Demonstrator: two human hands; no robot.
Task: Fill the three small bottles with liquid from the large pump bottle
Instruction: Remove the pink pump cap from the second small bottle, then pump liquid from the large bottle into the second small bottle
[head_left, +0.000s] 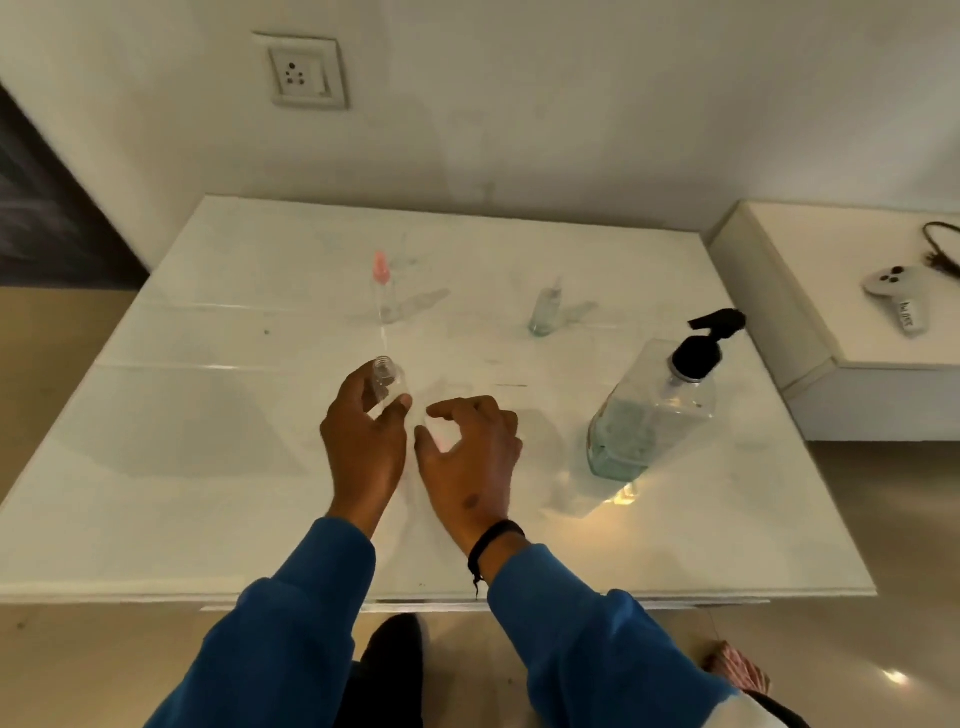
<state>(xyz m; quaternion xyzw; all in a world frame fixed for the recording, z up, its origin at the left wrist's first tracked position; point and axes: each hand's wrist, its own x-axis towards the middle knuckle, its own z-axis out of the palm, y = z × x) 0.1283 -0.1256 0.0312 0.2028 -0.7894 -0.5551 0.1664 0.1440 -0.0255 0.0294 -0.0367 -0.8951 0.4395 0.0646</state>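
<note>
My left hand (363, 441) grips a small clear bottle (388, 378) with an open, capless neck, held just above the white table (208, 415). My right hand (472, 452) hovers beside it with curled fingers. A pale pinkish bit shows between its thumb and fingers; whether the hand holds it is unclear. A second small bottle with a pink spray top (383, 291) stands further back. A third small bottle (545, 312), greenish and capped, stands at the back right. The large pump bottle (649, 410), with a black pump and some pale green liquid, stands to the right of my right hand.
A white side shelf (779, 291) adjoins the table on the right and carries a white controller (893, 296) and a black cable (940, 249). A wall socket (306, 73) sits above the table. The table's near edge runs just under my forearms.
</note>
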